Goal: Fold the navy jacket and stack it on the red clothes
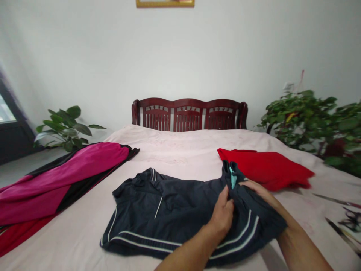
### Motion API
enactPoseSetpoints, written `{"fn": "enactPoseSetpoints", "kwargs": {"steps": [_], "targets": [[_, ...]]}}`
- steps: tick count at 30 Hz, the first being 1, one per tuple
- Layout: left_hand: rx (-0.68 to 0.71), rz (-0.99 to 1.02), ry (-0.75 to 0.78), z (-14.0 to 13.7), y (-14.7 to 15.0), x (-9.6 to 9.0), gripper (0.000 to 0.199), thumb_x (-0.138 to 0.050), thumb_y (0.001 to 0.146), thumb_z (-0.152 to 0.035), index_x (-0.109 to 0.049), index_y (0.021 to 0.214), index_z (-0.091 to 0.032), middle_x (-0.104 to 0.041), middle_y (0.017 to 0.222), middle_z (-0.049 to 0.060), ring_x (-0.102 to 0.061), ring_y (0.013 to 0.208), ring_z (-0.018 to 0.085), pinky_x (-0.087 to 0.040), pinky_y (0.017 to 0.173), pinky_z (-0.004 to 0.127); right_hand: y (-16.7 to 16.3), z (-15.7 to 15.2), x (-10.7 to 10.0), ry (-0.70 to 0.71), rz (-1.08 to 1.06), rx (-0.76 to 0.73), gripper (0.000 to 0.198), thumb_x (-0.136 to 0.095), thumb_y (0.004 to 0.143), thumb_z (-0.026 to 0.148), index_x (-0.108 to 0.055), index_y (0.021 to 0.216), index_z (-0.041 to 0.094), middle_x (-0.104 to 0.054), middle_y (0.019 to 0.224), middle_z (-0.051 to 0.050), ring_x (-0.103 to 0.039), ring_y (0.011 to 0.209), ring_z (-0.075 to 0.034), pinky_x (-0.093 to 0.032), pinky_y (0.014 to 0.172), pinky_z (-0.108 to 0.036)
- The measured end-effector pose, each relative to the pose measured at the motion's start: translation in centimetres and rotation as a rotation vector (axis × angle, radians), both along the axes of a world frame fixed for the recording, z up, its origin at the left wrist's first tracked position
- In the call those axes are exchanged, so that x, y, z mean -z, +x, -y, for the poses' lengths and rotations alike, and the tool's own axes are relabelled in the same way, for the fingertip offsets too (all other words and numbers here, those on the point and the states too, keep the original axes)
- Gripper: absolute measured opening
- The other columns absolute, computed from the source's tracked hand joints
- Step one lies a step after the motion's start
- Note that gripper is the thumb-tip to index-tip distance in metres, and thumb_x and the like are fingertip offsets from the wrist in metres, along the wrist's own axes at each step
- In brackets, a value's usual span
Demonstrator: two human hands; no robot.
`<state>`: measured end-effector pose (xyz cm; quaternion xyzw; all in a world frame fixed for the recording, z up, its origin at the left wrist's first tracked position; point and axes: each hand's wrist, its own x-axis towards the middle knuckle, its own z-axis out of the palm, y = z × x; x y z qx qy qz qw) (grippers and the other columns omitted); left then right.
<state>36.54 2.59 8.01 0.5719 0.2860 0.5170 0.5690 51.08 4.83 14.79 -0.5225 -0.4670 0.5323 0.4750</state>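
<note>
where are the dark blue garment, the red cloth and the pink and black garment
Dark blue garment (183,203): head view, on its spread-out middle, above the white stripes.
Red cloth (266,169): head view, on the middle of its top face.
Pink and black garment (69,171): head view, on its pink part.

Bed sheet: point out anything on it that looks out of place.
At the right edge, a thin, blade-like object and a dark, pointed one lie on the same pale pink sheet as the navy garment. Sharp-looking things seem odd there, though blur hides exactly what they are.
</note>
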Motion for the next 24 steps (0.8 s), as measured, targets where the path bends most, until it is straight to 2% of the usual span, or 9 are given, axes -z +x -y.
{"fn": "enactPoseSetpoints", "kwargs": {"steps": [3,5,9,12,15,18,21,23,24], "targets": [[0.041,0.407,-0.230,0.1,-1.2,-2.1,0.058,-0.051,0.086,-0.035,-0.055,0.141,-0.018,-0.064,0.138,0.007,-0.053,0.134,0.025,-0.034,0.118,0.040,-3.0,0.2,-1.5,0.054,0.006,-0.037,0.027,-0.070,0.058,0.034,-0.064,0.081,0.020,-0.069,0.070,0.001,-0.064,0.064,-0.018,-0.051,0.063,-0.029],[0.012,0.521,-0.376,-0.2,-3.7,-3.0,0.056,-0.051,0.087,-0.049,-0.061,0.133,-0.019,-0.071,0.125,0.008,-0.063,0.121,0.027,-0.041,0.112,0.042,-6.4,0.1,-1.8,0.091,-0.001,-0.108,0.032,-0.068,0.059,0.031,-0.065,0.088,0.018,-0.069,0.070,0.001,-0.062,0.063,-0.016,-0.048,0.060,-0.026],[0.011,0.519,-0.451,-1.4,-11.7,-2.6,0.058,-0.042,0.089,-0.064,-0.066,0.120,-0.020,-0.075,0.091,0.005,-0.072,0.094,0.026,-0.051,0.099,0.047,-14.7,-0.4,-0.7,0.125,-0.002,-0.213,0.057,-0.065,0.069,0.033,-0.060,0.123,0.014,-0.067,0.071,0.001,-0.060,0.060,-0.015,-0.047,0.059,-0.026],[0.049,0.302,-0.525,-2.1,-18.3,-1.1,0.063,-0.037,0.090,-0.069,-0.070,0.102,-0.016,-0.069,0.065,0.005,-0.073,0.084,0.028,-0.055,0.091,0.047,-19.6,-0.2,1.7,0.128,0.202,-0.304,0.067,-0.053,0.084,0.037,-0.041,0.146,0.015,-0.066,0.074,-0.001,-0.062,0.063,-0.017,-0.049,0.060,-0.029],[0.058,0.120,-0.585,-2.2,-23.0,0.1,0.046,-0.052,0.088,-0.059,-0.071,0.093,-0.017,-0.073,0.069,0.006,-0.074,0.085,0.027,-0.056,0.089,0.044,-22.1,1.3,4.8,0.366,0.579,-0.432,0.053,-0.049,0.088,0.031,-0.053,0.138,0.012,-0.069,0.100,-0.011,-0.065,0.092,-0.023,-0.051,0.084,-0.036],[-0.040,-0.028,-0.523,-2.2,-25.0,0.5,0.030,-0.067,0.080,-0.043,-0.071,0.093,-0.016,-0.077,0.081,0.008,-0.074,0.090,0.027,-0.056,0.088,0.040,-22.5,4.0,7.0,0.581,0.870,-0.478,0.049,-0.048,0.089,0.026,-0.058,0.135,0.011,-0.063,0.123,-0.017,-0.057,0.115,-0.029,-0.043,0.103,-0.044],[-0.319,-0.288,-0.364,-2.8,-24.8,-0.1,0.039,-0.068,0.077,-0.036,-0.069,0.109,-0.014,-0.076,0.104,0.013,-0.070,0.106,0.029,-0.053,0.094,0.042,-21.7,6.4,6.9,0.661,0.908,-0.557,0.044,-0.046,0.092,0.023,-0.062,0.132,0.014,-0.063,0.130,-0.016,-0.055,0.122,-0.029,-0.041,0.107,-0.043],[-0.448,-0.361,-0.282,-3.2,-24.0,-0.7,0.047,-0.066,0.078,-0.028,-0.064,0.123,-0.013,-0.068,0.128,0.015,-0.058,0.127,0.029,-0.044,0.108,0.043,-20.8,7.0,5.8,0.642,0.824,-0.589,0.035,-0.044,0.094,0.025,-0.070,0.117,0.018,-0.070,0.120,-0.011,-0.062,0.114,-0.025,-0.045,0.101,-0.037],[-0.483,-0.394,-0.224,-3.3,-23.4,-1.0,0.050,-0.064,0.079,-0.025,-0.061,0.127,-0.013,-0.063,0.138,0.014,-0.051,0.135,0.028,-0.037,0.115,0.042,-20.2,6.8,5.2,0.618,0.768,-0.538,0.034,-0.042,0.096,0.027,-0.072,0.110,0.020,-0.073,0.113,-0.008,-0.065,0.107,-0.023,-0.048,0.097,-0.035]]}}
